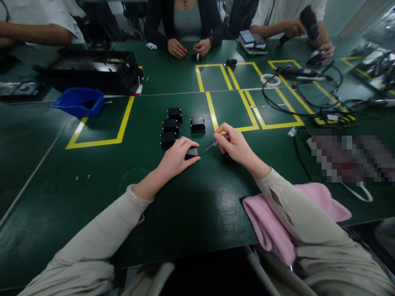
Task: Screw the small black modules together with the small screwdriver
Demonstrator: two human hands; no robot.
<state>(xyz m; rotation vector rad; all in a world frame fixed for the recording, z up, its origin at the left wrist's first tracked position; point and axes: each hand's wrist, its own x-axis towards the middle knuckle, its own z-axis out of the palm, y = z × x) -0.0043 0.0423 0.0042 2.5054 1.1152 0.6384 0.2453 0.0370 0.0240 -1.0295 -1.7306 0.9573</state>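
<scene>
My left hand [179, 157] is closed around a small black box [191, 153], thumb and fingers on its sides, on the green table. In my right hand [233, 144] is a thin screwdriver [212, 144], its shaft slanting down to the left so that the tip meets the box's right side. Part of its handle is hidden by my fingers. Just beyond my left hand, several like black boxes [170, 125] stand in a column, and one more black box [197, 124] sits to their right.
Yellow tape [120, 131] marks rectangles on the table. A blue scoop-like bin [80, 102] and black trays [89, 72] stand at left. Black cables [331, 111] tangle at right, above a pink cloth [268, 222] under my right forearm. Co-workers sit opposite; one holds a power tool [309, 22].
</scene>
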